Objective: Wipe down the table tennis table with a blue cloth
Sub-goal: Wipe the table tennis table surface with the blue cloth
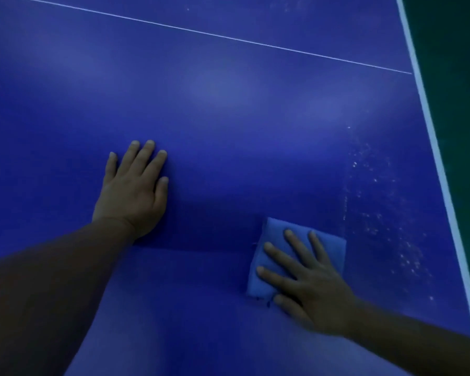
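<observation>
The table [228,104] carries white specks beside its white edge line [434,147]. Your left hand [132,191] lies flat and empty, likely bracing you. Your right hand [307,280], fingers spread, presses the blue cloth [329,240] flat just inside those specks.

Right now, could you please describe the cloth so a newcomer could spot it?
Find the blue table and its white right edge stripe. Near it, the right hand presses flat on a folded cloth, paler than the tabletop; the left hand rests bare.
</observation>
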`<state>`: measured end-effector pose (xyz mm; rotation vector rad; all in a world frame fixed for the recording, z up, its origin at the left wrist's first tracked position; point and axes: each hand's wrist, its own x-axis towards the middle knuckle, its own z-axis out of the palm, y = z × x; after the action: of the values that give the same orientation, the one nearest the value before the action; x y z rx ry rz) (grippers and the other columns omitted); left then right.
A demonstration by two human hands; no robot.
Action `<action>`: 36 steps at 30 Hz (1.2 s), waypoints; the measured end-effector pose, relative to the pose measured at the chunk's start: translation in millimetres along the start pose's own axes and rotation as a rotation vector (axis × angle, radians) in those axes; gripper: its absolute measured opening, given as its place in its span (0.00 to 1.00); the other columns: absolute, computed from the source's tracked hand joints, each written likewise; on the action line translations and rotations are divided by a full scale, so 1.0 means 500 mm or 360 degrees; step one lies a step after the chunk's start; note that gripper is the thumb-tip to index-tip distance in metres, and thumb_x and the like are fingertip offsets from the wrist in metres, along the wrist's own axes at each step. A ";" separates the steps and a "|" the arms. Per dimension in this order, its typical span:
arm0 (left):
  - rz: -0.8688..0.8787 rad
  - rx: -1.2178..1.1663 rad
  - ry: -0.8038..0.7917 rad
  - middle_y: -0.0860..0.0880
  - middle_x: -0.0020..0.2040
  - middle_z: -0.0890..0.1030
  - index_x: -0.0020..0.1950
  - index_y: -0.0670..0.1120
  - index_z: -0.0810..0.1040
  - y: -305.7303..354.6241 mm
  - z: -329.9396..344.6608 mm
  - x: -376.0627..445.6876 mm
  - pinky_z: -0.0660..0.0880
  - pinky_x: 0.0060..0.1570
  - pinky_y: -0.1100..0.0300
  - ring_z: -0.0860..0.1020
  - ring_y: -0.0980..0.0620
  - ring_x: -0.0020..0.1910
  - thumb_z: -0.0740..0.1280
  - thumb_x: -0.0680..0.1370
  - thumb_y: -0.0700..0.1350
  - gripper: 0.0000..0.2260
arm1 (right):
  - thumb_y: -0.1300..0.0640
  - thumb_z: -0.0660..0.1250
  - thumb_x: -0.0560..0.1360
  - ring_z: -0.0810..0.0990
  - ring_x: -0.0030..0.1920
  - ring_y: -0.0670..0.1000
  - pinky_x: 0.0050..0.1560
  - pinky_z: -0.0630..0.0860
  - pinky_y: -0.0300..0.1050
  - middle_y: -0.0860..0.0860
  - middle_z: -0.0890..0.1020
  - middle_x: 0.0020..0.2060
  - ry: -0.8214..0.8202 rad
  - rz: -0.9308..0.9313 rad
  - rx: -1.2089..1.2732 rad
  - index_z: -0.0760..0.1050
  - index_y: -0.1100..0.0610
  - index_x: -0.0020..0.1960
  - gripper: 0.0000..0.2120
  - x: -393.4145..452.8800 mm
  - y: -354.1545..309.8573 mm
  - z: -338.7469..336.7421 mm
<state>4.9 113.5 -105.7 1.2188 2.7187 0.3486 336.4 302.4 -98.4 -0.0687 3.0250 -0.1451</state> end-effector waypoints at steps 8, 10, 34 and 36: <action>0.0009 0.0387 -0.0041 0.41 0.79 0.60 0.79 0.47 0.60 0.037 -0.016 -0.034 0.50 0.73 0.34 0.56 0.39 0.78 0.46 0.81 0.62 0.31 | 0.35 0.41 0.79 0.46 0.80 0.58 0.75 0.42 0.67 0.45 0.53 0.81 0.0122 0.0848 0.0114 0.55 0.38 0.79 0.30 0.194 0.144 -0.037; 0.0031 0.0256 0.0034 0.40 0.79 0.61 0.79 0.43 0.61 0.064 -0.017 -0.101 0.50 0.73 0.34 0.57 0.39 0.78 0.48 0.81 0.60 0.31 | 0.36 0.43 0.79 0.48 0.80 0.59 0.75 0.44 0.69 0.46 0.54 0.81 0.0129 0.0839 0.0071 0.56 0.39 0.79 0.29 0.157 0.100 -0.023; 0.0331 0.0120 -0.0232 0.46 0.80 0.56 0.78 0.43 0.63 0.113 0.050 -0.516 0.44 0.77 0.42 0.50 0.46 0.80 0.49 0.82 0.55 0.27 | 0.37 0.45 0.83 0.50 0.80 0.61 0.71 0.56 0.73 0.50 0.60 0.79 -0.0028 0.1035 0.0128 0.58 0.40 0.78 0.25 -0.313 -0.348 0.063; 0.0326 0.0110 -0.0229 0.46 0.80 0.56 0.78 0.43 0.63 0.113 0.049 -0.514 0.43 0.77 0.43 0.50 0.46 0.80 0.48 0.82 0.55 0.27 | 0.36 0.43 0.83 0.49 0.80 0.61 0.73 0.52 0.74 0.49 0.57 0.80 0.0030 0.1433 0.0139 0.56 0.40 0.79 0.26 -0.276 -0.287 0.056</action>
<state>220.8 -39.0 -105.3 1.4844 2.5111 0.1819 482.4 164.3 -96.8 1.2567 2.7343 -0.1835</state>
